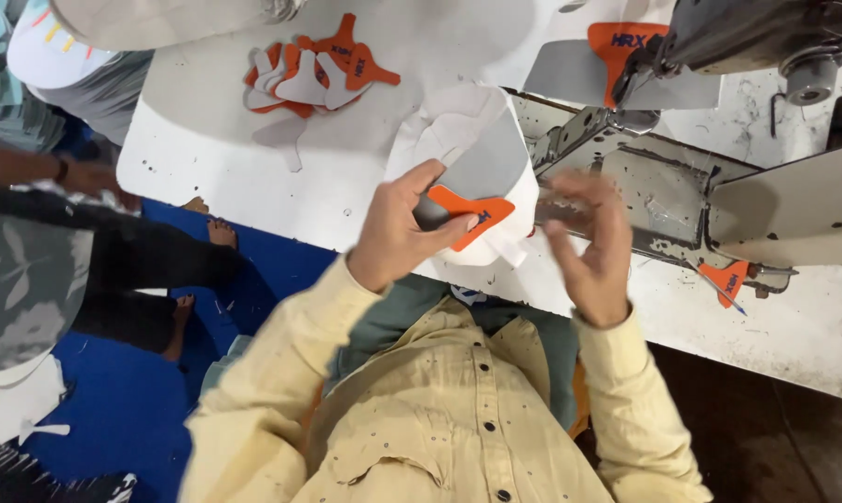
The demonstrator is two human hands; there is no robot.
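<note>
Bright overhead light, motion-blurred hands

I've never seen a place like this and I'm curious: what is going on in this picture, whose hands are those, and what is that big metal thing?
The camera sits on a person's head and looks down, so you see their own yellow shirt and two hands. The left hand holds an orange cut piece on top of a white and grey fabric piece. The right hand is open beside it and looks blurry; I cannot tell if it touches anything. The big metal thing is a sewing machine on a white table, with a metal plate under it. Further back lies a pile of orange and white pieces. Another person stands at the left.
</note>
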